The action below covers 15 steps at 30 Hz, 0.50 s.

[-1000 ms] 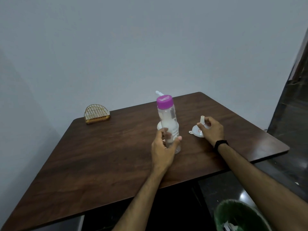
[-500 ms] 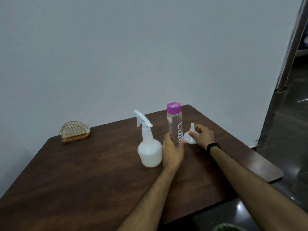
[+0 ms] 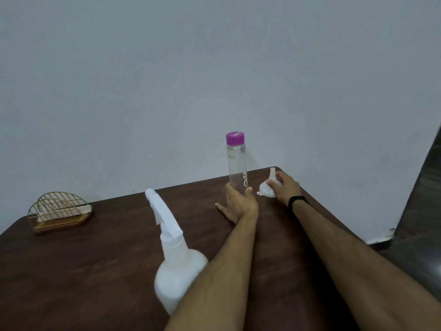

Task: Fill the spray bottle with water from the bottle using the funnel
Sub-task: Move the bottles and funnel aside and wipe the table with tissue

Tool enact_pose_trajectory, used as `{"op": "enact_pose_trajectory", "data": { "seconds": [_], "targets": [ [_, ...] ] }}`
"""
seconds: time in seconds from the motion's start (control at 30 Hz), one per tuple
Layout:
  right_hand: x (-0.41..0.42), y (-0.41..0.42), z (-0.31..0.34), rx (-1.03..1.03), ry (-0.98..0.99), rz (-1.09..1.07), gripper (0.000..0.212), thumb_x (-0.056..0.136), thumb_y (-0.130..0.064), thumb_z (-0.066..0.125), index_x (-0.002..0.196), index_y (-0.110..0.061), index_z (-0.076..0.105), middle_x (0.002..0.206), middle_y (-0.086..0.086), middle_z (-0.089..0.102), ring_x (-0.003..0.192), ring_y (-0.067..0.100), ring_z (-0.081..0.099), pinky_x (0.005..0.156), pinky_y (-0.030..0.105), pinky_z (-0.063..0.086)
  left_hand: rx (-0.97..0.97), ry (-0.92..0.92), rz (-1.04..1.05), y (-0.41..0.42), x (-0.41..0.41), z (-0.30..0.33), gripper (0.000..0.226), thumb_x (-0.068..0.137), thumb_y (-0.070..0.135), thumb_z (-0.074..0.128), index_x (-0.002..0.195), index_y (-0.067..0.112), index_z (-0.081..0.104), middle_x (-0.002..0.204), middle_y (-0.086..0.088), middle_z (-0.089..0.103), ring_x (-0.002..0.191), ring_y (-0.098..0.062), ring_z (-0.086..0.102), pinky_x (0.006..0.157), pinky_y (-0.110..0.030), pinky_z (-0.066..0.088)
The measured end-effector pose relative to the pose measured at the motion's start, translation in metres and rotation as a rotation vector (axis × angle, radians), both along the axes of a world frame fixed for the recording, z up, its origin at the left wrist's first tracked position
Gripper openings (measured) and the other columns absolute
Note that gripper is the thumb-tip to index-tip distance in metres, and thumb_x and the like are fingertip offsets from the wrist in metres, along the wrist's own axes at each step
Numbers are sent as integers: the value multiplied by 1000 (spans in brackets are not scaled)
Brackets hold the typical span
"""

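The left hand point(image 3: 239, 203) grips the base of the upright bottle point(image 3: 236, 164); the right hand point(image 3: 284, 189) pinches the funnel point(image 3: 268, 188) just beside it. The spray bottle point(image 3: 175, 263) stands nearer, left of both hands' fingers, partly hidden by the left forearm, with a wire holder point(image 3: 59, 212) far left on the table point(image 3: 95, 271).

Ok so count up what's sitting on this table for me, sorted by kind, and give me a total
Bottles: 2, the white spray bottle and the clear water bottle with a purple cap
Funnels: 1, the white funnel, held in the right hand
Wire holders: 1, the gold wire holder at the far left
Total: 4
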State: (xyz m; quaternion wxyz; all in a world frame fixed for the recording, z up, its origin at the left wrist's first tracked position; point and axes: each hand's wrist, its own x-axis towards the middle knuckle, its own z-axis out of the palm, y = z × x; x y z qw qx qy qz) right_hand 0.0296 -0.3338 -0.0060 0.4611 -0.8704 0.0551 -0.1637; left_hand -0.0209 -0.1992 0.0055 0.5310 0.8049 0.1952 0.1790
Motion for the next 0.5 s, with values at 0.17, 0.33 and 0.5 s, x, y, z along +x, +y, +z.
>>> {"op": "enact_pose_trajectory", "data": {
  "seconds": [0.17, 0.33, 0.5],
  "targets": [
    [41, -4, -5, -71, 42, 15, 36, 96, -42, 54, 124, -20, 56, 129, 6, 62, 114, 26, 57, 92, 35, 43, -44, -8, 53, 0, 40, -6, 61, 94, 36, 57, 148, 21, 33, 150, -12, 42, 139, -34, 37, 118, -49, 20],
    [57, -6, -7, -187, 59, 19, 46, 99, -50, 45, 133, -20, 52, 136, 5, 58, 119, 28, 55, 89, 35, 40, -14, 9, 63, 0, 51, -7, 69, 95, 38, 55, 153, 22, 23, 156, -12, 33, 145, -34, 28, 120, -50, 11],
    [47, -3, -6, -109, 32, -56, 75, 95, -63, 44, 150, -14, 33, 153, 11, 40, 138, 30, 41, 108, 46, 37, 123, 157, 49, 2, 34, -4, 102, 88, 49, 64, 156, 6, 0, 164, -17, 9, 152, -31, 7, 122, -47, -3]
  ]
}}
